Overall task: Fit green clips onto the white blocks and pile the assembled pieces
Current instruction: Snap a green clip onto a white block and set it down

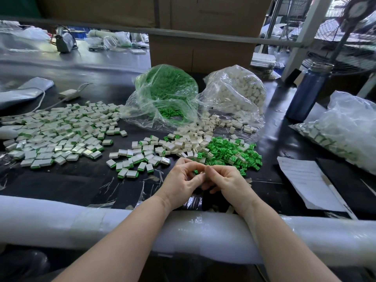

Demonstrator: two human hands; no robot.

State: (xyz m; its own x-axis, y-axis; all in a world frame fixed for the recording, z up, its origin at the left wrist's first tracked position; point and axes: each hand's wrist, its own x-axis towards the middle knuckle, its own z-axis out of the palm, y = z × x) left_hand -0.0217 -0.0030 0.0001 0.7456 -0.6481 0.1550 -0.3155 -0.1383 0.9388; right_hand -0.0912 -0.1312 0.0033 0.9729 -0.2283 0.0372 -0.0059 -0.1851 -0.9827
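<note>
Two hands meet at lower centre of the frame, fingertips pressed together over the dark counter (67, 184). The left hand (181, 181) and right hand (225, 180) both have curled fingers that pinch a small piece between them; only a sliver of green and white shows (198, 173), so its long axis and facing cannot be told. Both forearms rest across a white foam-wrapped rail (61, 218) along the counter's near edge.

Just beyond the fingertips, at centre right, lies a loose heap of green clips (230, 153), small moulded plastic parts with ribbed faces, pointing every way. Touching its left side is a scatter of white blocks (189, 142), smooth, boxy and rectangular, also in no common direction. To the left of the hands sits a small group of assembled pieces (134, 159), flat white rectangles each with a green band along one long edge; a far larger pile of assembled pieces (59, 131) spreads over the left of the frame, their long axes mixed.

At upper centre a crinkled clear bag of green clips (168, 92) lies open toward the viewer, beside a clear bag of white blocks (236, 92). At right stand a dark blue bottle (305, 92), another filled clear bag (345, 127) and a paper sheet (309, 182).
</note>
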